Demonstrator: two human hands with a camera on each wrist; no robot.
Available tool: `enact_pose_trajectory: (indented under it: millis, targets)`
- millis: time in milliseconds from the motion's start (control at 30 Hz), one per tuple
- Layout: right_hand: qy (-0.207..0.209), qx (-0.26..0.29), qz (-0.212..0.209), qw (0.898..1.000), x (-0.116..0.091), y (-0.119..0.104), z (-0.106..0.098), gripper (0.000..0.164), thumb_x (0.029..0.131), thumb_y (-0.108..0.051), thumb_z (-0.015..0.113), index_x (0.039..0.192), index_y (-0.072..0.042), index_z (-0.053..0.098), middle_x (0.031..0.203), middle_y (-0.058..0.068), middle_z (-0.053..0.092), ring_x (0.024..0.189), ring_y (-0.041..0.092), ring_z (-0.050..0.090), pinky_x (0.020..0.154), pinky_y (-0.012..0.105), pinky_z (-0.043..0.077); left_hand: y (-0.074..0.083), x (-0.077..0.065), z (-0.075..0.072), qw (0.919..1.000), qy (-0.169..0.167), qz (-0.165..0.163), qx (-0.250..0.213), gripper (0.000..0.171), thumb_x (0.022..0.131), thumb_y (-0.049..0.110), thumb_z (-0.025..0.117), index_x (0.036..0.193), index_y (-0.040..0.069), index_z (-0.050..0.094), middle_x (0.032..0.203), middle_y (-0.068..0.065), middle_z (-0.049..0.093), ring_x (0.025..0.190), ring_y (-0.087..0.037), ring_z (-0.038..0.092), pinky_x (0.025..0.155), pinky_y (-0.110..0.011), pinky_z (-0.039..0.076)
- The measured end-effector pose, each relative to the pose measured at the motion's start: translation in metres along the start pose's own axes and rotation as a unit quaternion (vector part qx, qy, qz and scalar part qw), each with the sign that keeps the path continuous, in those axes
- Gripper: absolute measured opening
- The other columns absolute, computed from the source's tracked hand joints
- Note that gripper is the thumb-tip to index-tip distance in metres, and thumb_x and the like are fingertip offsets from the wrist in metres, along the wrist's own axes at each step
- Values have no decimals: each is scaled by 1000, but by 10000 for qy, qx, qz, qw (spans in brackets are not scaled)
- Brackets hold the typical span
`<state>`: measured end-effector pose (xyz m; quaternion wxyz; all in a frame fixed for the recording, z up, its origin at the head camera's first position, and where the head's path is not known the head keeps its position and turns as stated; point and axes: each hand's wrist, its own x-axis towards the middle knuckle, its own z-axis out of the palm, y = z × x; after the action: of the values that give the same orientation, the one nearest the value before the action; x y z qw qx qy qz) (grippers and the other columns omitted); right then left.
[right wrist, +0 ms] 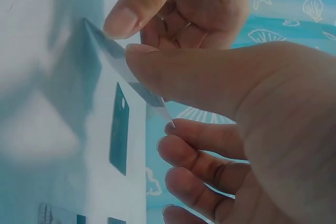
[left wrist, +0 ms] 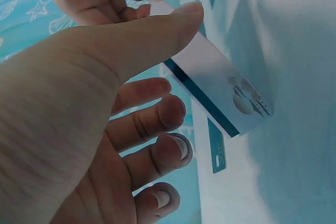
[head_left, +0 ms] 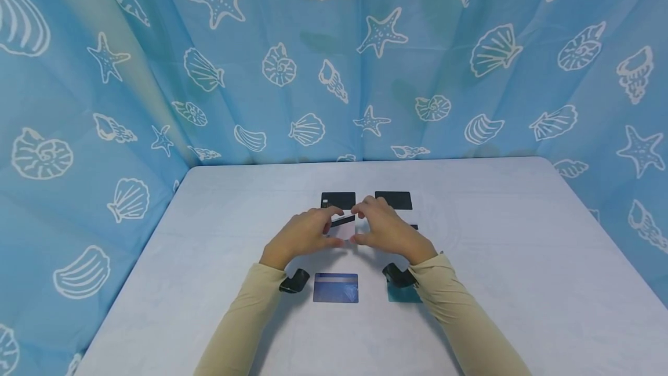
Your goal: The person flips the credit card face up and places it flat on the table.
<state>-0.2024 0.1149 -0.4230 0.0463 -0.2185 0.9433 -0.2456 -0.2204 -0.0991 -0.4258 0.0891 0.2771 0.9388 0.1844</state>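
Note:
A whitish card (head_left: pixel 345 230) with a dark stripe is tilted between both hands at mid-table. My left hand (head_left: pixel 305 232) holds it, thumb by the near edge and index finger by the striped edge. From the other side my right hand (head_left: pixel 388 228) pinches it; in the right wrist view the index fingertip meets one corner of the card (right wrist: pixel 116 62), seen almost edge-on. A grey printed emblem shows near the free end of the card (left wrist: pixel 220 87) in the left wrist view. The left thumb covers part of its face.
Two black cards (head_left: pixel 338 197) (head_left: pixel 394 200) lie behind the hands. Nearer me are a blue card (head_left: pixel 336 289) and a teal card (head_left: pixel 403 295), partly under the right wrist. Another striped card (head_left: pixel 414 227) is mostly hidden by the right hand. A shell-print curtain (head_left: pixel 334 74) surrounds the white table (head_left: pixel 496 248).

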Motion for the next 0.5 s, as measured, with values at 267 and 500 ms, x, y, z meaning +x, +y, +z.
enact_pose_trajectory:
  millis: [267,500]
  targets:
    - [83,-29,-101,9999,-2,-6,-4,55,85,-30,86,129,-5,66,113,8,62,105,26,50,90,44,49,4,1,1,9999,13,120,-35,66,88,42,82,142,14,58,81,1,60,68,-12,52,60,-25,40]
    - [63,-44,-13,10000,-4,-12,-6,54,84,-27,87,130,-6,67,114,8,63,107,27,51,93,45,50,5,1,1,9997,24,235,-81,64,89,42,81,142,15,58,81,3,58,68,-11,52,60,-25,40]
